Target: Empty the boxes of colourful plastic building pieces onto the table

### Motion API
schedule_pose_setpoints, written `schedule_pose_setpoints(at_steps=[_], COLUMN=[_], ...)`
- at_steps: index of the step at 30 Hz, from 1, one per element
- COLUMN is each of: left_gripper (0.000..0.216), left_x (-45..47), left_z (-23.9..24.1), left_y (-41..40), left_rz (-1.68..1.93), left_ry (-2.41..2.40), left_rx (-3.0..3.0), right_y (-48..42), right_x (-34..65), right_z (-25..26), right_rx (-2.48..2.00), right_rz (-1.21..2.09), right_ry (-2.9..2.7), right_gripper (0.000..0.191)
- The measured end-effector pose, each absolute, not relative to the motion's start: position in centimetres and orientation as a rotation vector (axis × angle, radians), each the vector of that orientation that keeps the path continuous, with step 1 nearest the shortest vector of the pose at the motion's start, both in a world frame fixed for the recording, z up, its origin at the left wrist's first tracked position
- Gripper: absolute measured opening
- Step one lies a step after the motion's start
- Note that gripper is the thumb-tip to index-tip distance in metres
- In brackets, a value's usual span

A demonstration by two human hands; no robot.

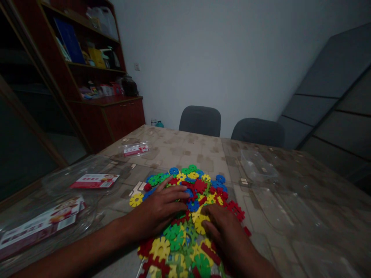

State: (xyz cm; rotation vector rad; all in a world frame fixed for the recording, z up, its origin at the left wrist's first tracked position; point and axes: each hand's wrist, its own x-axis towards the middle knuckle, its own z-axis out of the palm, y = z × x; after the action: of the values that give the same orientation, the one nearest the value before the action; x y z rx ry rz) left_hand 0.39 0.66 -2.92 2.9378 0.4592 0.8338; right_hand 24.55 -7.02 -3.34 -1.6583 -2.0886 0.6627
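A heap of plastic interlocking pieces in red, yellow, green and blue lies on the table in front of me, notched discs among flat toothed bars and squares. My left hand (169,202) rests palm down over the heap's left side, its fingers stretched out and spread. Curled at the heap's right side, my right hand (224,224) has its thumb and fingertips at the edge of a yellow notched disc (199,225). A green notched disc (174,236) lies between my forearms. Another yellow disc (136,199) sits at the heap's left edge.
Clear plastic packs with printed cards (94,180) lie to the left. Several clear plastic trays (257,166) spread over the right of the patterned table (199,148). Two grey chairs (199,119) stand at the far side; a red-brown cabinet (121,119) is back left.
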Motion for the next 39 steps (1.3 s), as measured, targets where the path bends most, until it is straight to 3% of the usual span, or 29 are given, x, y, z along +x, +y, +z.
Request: schedule_pose_setpoints(at_steps=[9, 20, 25, 39], left_gripper=[0.027, 0.030, 0.031, 0.033], left_x=[0.4, 0.4, 0.3, 0.4], left_z=[-2.7, -3.2, -3.3, -3.3], left_y=[0.6, 0.7, 0.8, 0.7], left_rz=[0.867, 0.859, 0.826, 0.840], left_ry=[0.438, 0.433, 0.428, 0.416], left_rx=[2.920, 2.906, 2.922, 2.910], right_y=[-6.6, -6.6, -6.7, -6.5], right_x=[23.7, 24.1, 24.4, 24.6], right_z=[-2.9, -2.6, -2.6, -2.5], right_rx=[-1.780, -1.745, -1.641, -1.635], right_rz=[0.636, 0.672, 0.693, 0.708], right_ry=[-2.105, -2.011, -2.013, -2.064], right_gripper=[0.061, 0.015, 0.022, 0.013])
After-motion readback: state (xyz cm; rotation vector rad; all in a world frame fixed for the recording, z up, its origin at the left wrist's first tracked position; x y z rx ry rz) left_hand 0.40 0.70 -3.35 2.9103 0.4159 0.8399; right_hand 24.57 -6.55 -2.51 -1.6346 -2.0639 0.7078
